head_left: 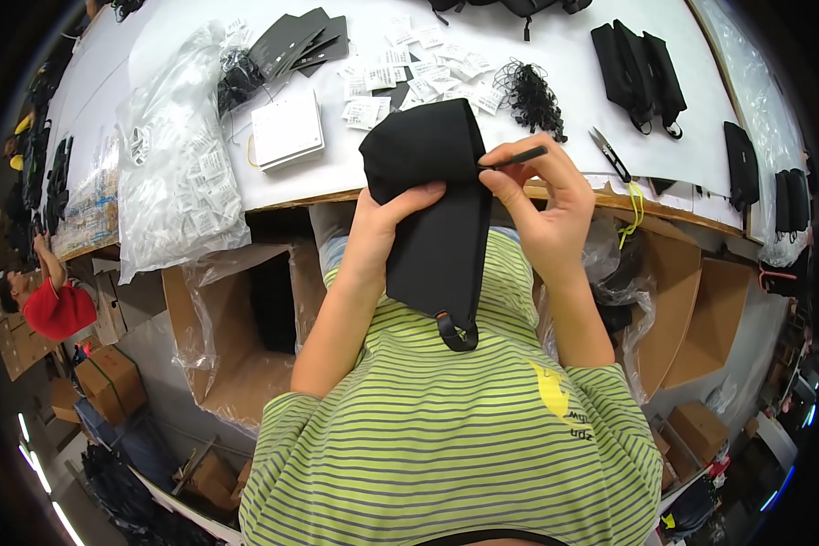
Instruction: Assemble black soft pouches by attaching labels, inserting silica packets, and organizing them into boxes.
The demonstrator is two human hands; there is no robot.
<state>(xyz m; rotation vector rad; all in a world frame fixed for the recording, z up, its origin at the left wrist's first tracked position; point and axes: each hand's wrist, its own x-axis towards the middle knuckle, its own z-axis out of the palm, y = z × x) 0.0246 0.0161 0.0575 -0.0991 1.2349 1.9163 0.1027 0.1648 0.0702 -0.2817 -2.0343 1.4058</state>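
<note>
Two bare hands hold a black fabric pouch (437, 241) above the near edge of a white-topped table (578, 45), in front of a striped green shirt (450, 437). The left hand (379, 221) is closed on the pouch's left edge, its thumb lying flat across the front face and its fingers hidden behind; the pouch thus extends to the right, far and near sides of this grip. The far portion forms a bulging flap, while a short strap loop (459, 338) hangs at the near end. The right hand (555, 207), partly curled, brings thumb and index finger together at the pouch's right edge, pinching a slim dark strip (521, 156) that projects rightward; whether the strip is attached to the pouch cannot be told.

On the table, thread snips (612, 156) with a yellow-green cord (634, 214) lie to the right of the right hand. Beyond the pouch are scattered white labels (428, 68) and a tangle of black cords (530, 96). To the left are a stack of white cards (287, 132) and a clear plastic bag (177, 173); at the far right lie further black pouches (640, 73).
</note>
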